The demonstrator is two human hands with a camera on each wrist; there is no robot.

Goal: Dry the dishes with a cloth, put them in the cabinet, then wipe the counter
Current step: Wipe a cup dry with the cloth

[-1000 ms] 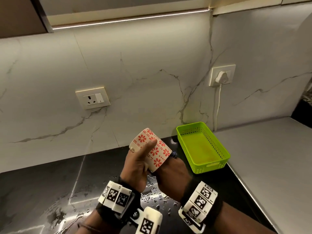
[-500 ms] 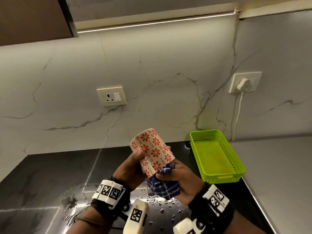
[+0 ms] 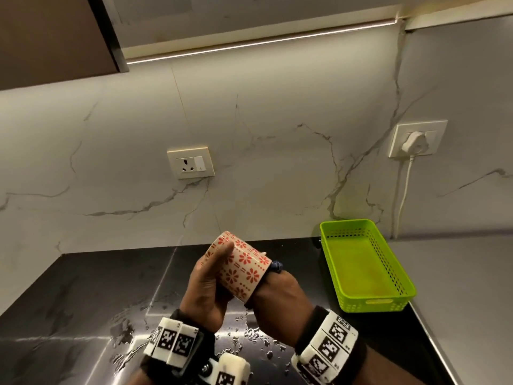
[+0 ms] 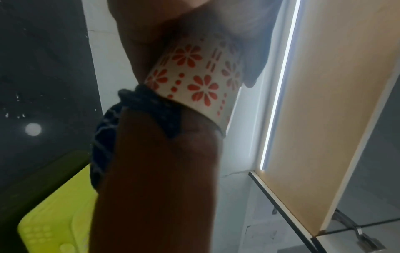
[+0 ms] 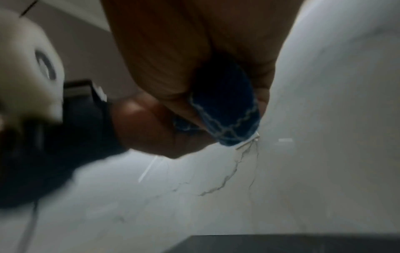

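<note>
A white cup with red flower print (image 3: 241,266) (image 4: 194,82) is held tilted above the black counter (image 3: 83,295), its mouth turned toward my right hand. My left hand (image 3: 206,284) grips the cup round its side, thumb along the top. My right hand (image 3: 274,304) is pushed into the cup's mouth with a dark blue patterned cloth (image 3: 276,266) (image 4: 151,106) (image 5: 227,109) bunched in its fingers. Only a small corner of the cloth shows in the head view; the fingers inside the cup are hidden.
A green plastic basket (image 3: 344,229) stands on the counter to the right, against the wall. Water drops (image 3: 249,334) lie on the counter under my hands. On the marble wall are a socket (image 3: 191,163) and a plug with a white cord (image 3: 404,195). A cabinet (image 3: 50,37) hangs upper left.
The cup has tipped over from near upright, its mouth now toward my right hand. The right hand with the cloth, beneath the cup before, has gone into the mouth, hiding most of the cloth.
</note>
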